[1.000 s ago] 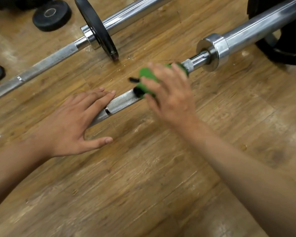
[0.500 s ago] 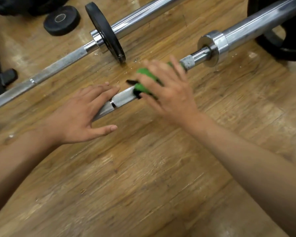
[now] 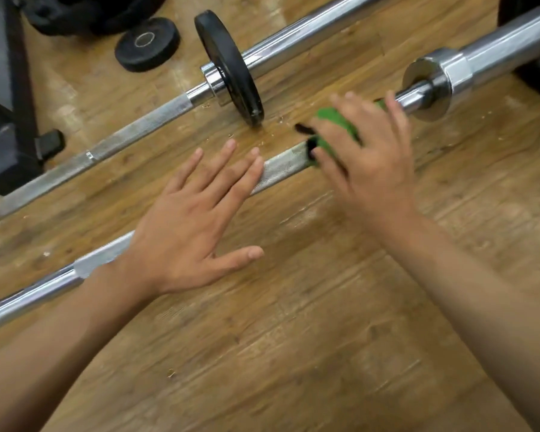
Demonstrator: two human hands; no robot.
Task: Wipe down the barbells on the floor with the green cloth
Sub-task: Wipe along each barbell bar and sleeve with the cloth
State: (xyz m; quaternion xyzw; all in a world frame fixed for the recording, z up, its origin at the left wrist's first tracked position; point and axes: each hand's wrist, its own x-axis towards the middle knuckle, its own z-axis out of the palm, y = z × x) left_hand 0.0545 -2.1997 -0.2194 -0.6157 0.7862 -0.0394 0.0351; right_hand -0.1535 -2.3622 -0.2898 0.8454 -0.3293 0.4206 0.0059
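Wood floor (image 3: 293, 338), loose plate (image 3: 147, 43) beyond far barbell (image 3: 138, 132), left hand (image 3: 194, 226) flat on near barbell (image 3: 281, 169), right hand (image 3: 371, 163) gripping green cloth (image 3: 337, 123)

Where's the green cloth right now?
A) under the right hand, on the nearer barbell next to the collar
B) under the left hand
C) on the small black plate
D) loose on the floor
A: the right hand grips the green cloth around the nearer barbell, just short of its collar. The left hand lies flat on the bar with straight fingers and holds no cloth.
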